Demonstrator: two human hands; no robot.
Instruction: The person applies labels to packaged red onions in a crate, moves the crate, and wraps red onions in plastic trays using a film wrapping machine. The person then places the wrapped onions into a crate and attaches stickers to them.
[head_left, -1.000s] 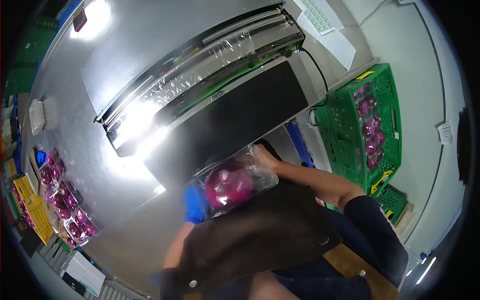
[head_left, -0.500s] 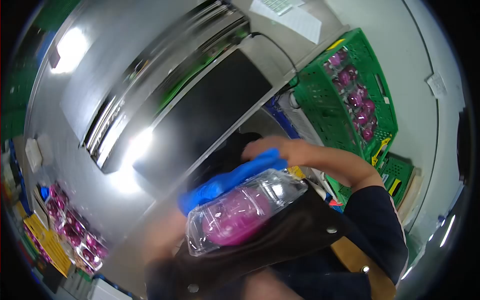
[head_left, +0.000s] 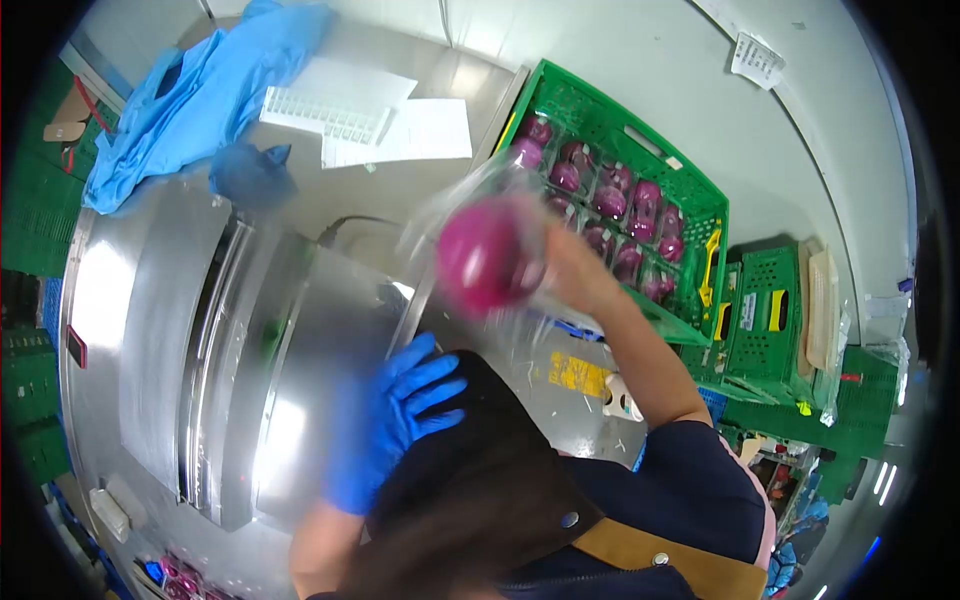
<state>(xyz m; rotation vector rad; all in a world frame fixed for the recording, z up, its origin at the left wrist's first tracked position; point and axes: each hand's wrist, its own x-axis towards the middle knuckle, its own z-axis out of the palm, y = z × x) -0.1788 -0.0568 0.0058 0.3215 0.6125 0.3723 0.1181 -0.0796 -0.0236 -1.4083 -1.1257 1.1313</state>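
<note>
A clear-wrapped pack of purple-red onions [head_left: 487, 252], blurred by motion, is held up near the middle of the view. My bare right hand [head_left: 572, 262] grips its right end, with the fingers partly hidden behind the pack. My left hand [head_left: 405, 410], in a blue glove, is below and to the left of the pack, fingers spread and holding nothing. Just beyond the held pack stands a green crate [head_left: 690, 185], with several wrapped onion packs [head_left: 612, 190] in rows inside it.
The wrapping machine [head_left: 215, 370] sits on the steel table [head_left: 150, 320] at left. Papers [head_left: 430, 132] and a blue garment [head_left: 215, 85] lie at the back. More green crates [head_left: 765, 330] stand at right. A white dispenser [head_left: 620, 398] is below the right forearm.
The view has swung right toward the green crate. The pack has gone from beside the apron to up near the crate, in my right hand. My left hand has let go of it.
</note>
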